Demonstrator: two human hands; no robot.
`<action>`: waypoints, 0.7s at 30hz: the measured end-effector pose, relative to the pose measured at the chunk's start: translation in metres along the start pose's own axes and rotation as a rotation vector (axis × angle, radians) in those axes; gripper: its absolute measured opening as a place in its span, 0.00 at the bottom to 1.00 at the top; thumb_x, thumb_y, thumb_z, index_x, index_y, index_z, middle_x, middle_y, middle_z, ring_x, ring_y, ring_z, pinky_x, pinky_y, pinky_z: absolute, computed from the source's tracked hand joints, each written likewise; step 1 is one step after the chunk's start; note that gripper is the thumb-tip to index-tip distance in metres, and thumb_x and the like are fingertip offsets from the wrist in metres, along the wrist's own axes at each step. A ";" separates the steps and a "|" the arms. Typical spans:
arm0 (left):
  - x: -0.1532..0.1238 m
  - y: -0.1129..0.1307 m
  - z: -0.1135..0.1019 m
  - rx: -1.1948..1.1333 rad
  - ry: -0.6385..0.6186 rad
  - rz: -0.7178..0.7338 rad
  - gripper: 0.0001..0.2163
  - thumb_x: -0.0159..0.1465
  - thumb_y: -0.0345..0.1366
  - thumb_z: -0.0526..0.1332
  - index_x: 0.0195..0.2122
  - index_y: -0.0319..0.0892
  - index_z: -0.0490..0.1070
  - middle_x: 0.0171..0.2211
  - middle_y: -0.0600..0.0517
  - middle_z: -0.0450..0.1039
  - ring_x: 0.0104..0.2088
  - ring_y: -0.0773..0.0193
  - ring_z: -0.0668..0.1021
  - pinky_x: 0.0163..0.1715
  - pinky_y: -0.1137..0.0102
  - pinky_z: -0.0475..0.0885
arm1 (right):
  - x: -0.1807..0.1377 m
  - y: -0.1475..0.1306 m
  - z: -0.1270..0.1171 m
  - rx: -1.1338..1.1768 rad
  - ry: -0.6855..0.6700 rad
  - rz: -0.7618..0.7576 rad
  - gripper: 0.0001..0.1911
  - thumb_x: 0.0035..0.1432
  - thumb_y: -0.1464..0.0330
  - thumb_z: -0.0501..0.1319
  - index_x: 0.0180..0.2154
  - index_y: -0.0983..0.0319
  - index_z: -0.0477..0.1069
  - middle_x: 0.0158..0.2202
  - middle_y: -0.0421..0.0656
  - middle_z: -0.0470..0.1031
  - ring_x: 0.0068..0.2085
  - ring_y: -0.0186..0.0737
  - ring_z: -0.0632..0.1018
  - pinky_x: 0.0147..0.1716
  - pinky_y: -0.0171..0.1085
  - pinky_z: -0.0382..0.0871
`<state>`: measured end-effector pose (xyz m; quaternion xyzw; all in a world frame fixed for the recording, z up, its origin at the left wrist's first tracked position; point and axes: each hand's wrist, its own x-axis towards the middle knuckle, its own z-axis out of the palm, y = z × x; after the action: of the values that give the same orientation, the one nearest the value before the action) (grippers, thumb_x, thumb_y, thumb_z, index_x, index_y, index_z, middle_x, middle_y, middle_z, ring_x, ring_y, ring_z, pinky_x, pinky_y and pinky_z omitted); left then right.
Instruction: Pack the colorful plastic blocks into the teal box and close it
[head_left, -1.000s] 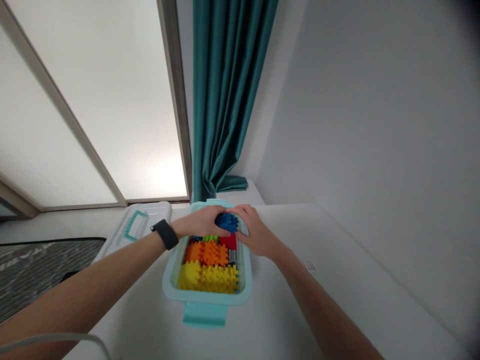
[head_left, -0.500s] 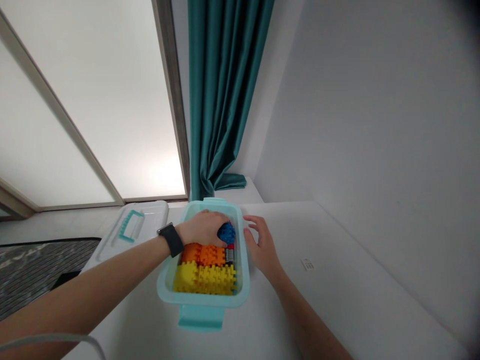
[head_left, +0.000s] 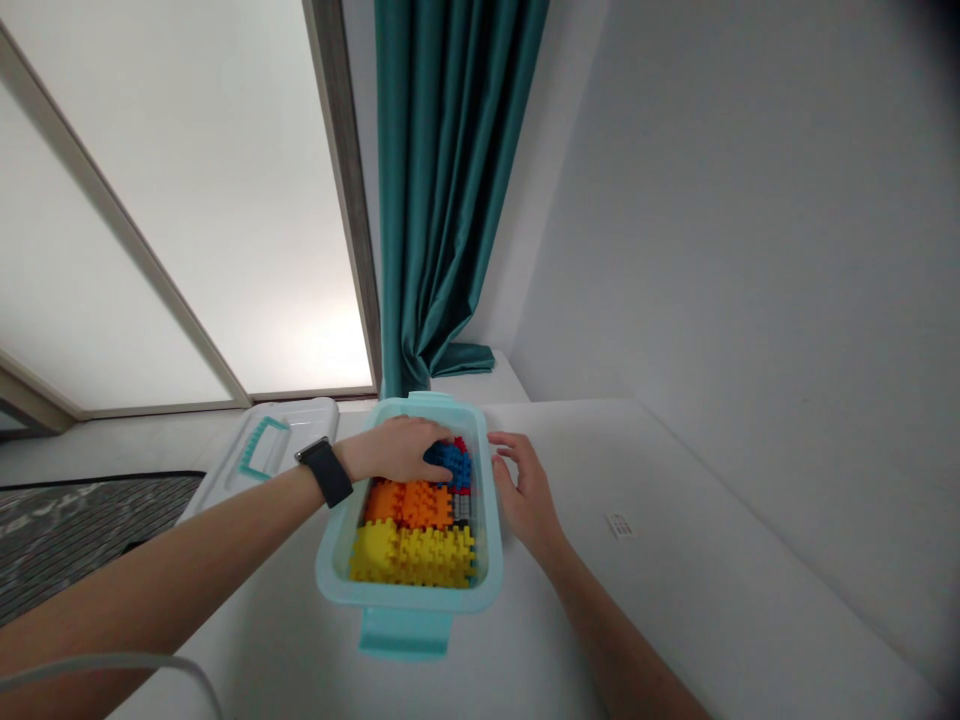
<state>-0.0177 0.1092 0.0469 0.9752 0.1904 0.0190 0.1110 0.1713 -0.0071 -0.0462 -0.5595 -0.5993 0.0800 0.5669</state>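
A light teal plastic box (head_left: 406,598) stands on a white surface, packed with interlocking toy blocks: yellow blocks (head_left: 412,555) nearest me, orange blocks (head_left: 409,503) behind them, red and grey ones at the right. My left hand (head_left: 397,450), with a black watch on the wrist, reaches into the far end of the box and its fingers rest on a blue block (head_left: 452,463). My right hand (head_left: 525,490) lies outside the box against its right wall, fingers spread and holding nothing.
The box's white lid (head_left: 266,450) with a teal handle lies to the left. A teal curtain (head_left: 442,180) hangs behind the box beside a large window. A dark patterned mat (head_left: 67,530) is at far left, a white wall at right.
My right hand let go of the blue block and moved out to the box's right side. My left hand pressed the blue block down into the far end of the box.
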 end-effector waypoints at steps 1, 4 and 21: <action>-0.002 -0.002 0.000 -0.016 0.001 0.016 0.19 0.65 0.47 0.62 0.53 0.43 0.73 0.49 0.46 0.79 0.47 0.52 0.80 0.48 0.63 0.72 | 0.000 0.000 0.000 0.000 0.000 0.000 0.15 0.63 0.69 0.54 0.51 0.55 0.69 0.49 0.46 0.74 0.51 0.45 0.75 0.53 0.50 0.71; -0.007 -0.009 -0.001 -0.090 -0.008 0.139 0.18 0.69 0.42 0.59 0.59 0.46 0.69 0.55 0.47 0.75 0.53 0.54 0.77 0.54 0.64 0.70 | 0.000 0.001 0.000 -0.001 -0.004 0.002 0.15 0.63 0.70 0.54 0.51 0.55 0.69 0.49 0.46 0.74 0.51 0.46 0.74 0.53 0.50 0.71; -0.010 -0.020 0.002 0.243 0.003 0.245 0.23 0.70 0.30 0.55 0.65 0.53 0.62 0.53 0.47 0.74 0.46 0.57 0.79 0.49 0.66 0.70 | 0.000 0.004 0.000 0.009 -0.012 -0.013 0.15 0.63 0.70 0.54 0.50 0.56 0.70 0.48 0.46 0.75 0.50 0.45 0.76 0.50 0.48 0.73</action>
<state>-0.0336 0.1230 0.0407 0.9973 0.0712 0.0105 -0.0110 0.1736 -0.0057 -0.0497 -0.5525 -0.6060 0.0827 0.5663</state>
